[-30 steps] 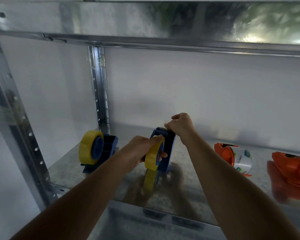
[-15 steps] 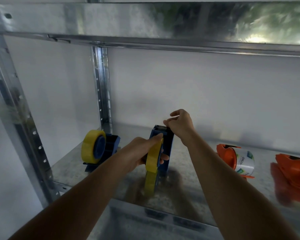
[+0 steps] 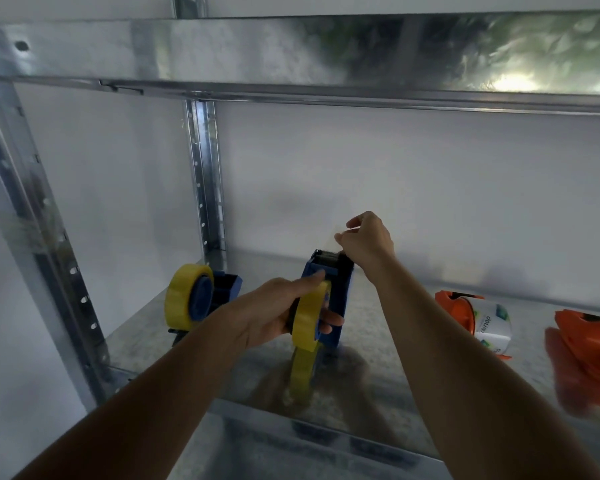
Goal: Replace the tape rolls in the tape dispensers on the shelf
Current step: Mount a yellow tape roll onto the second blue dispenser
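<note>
While my left hand (image 3: 267, 315) wraps around the yellow tape roll (image 3: 310, 318) mounted on the blue dispenser (image 3: 329, 289), the dispenser stands upright on the metal shelf (image 3: 395, 341), near the middle of it. My left forefinger lies straight along the top of the roll toward the dispenser body; the other fingers curl under the roll, and their tips show on its far side. This grip is closed on the roll.

My right hand (image 3: 366, 242) is raised just above the toothed cutting edge at the top of the dispenser. Thumb and forefinger are pinched together on a strip of clear tape (image 3: 340, 233), which is faint and hard to trace. This grip is closed on the strip.

A second blue dispenser (image 3: 222, 289) sits to the left on the same shelf, lying near the rear upright, with its own yellow roll (image 3: 184, 299) facing me. To the right lies an orange dispenser (image 3: 454, 306) holding a white roll (image 3: 492, 323) with printed lettering. Another orange dispenser (image 3: 589, 334) lies at the right edge of the view, partly cut off. The polished shelf surface reflects the roll, the dispensers and both forearms. An upper shelf (image 3: 291, 53) spans the top of the view.
</note>
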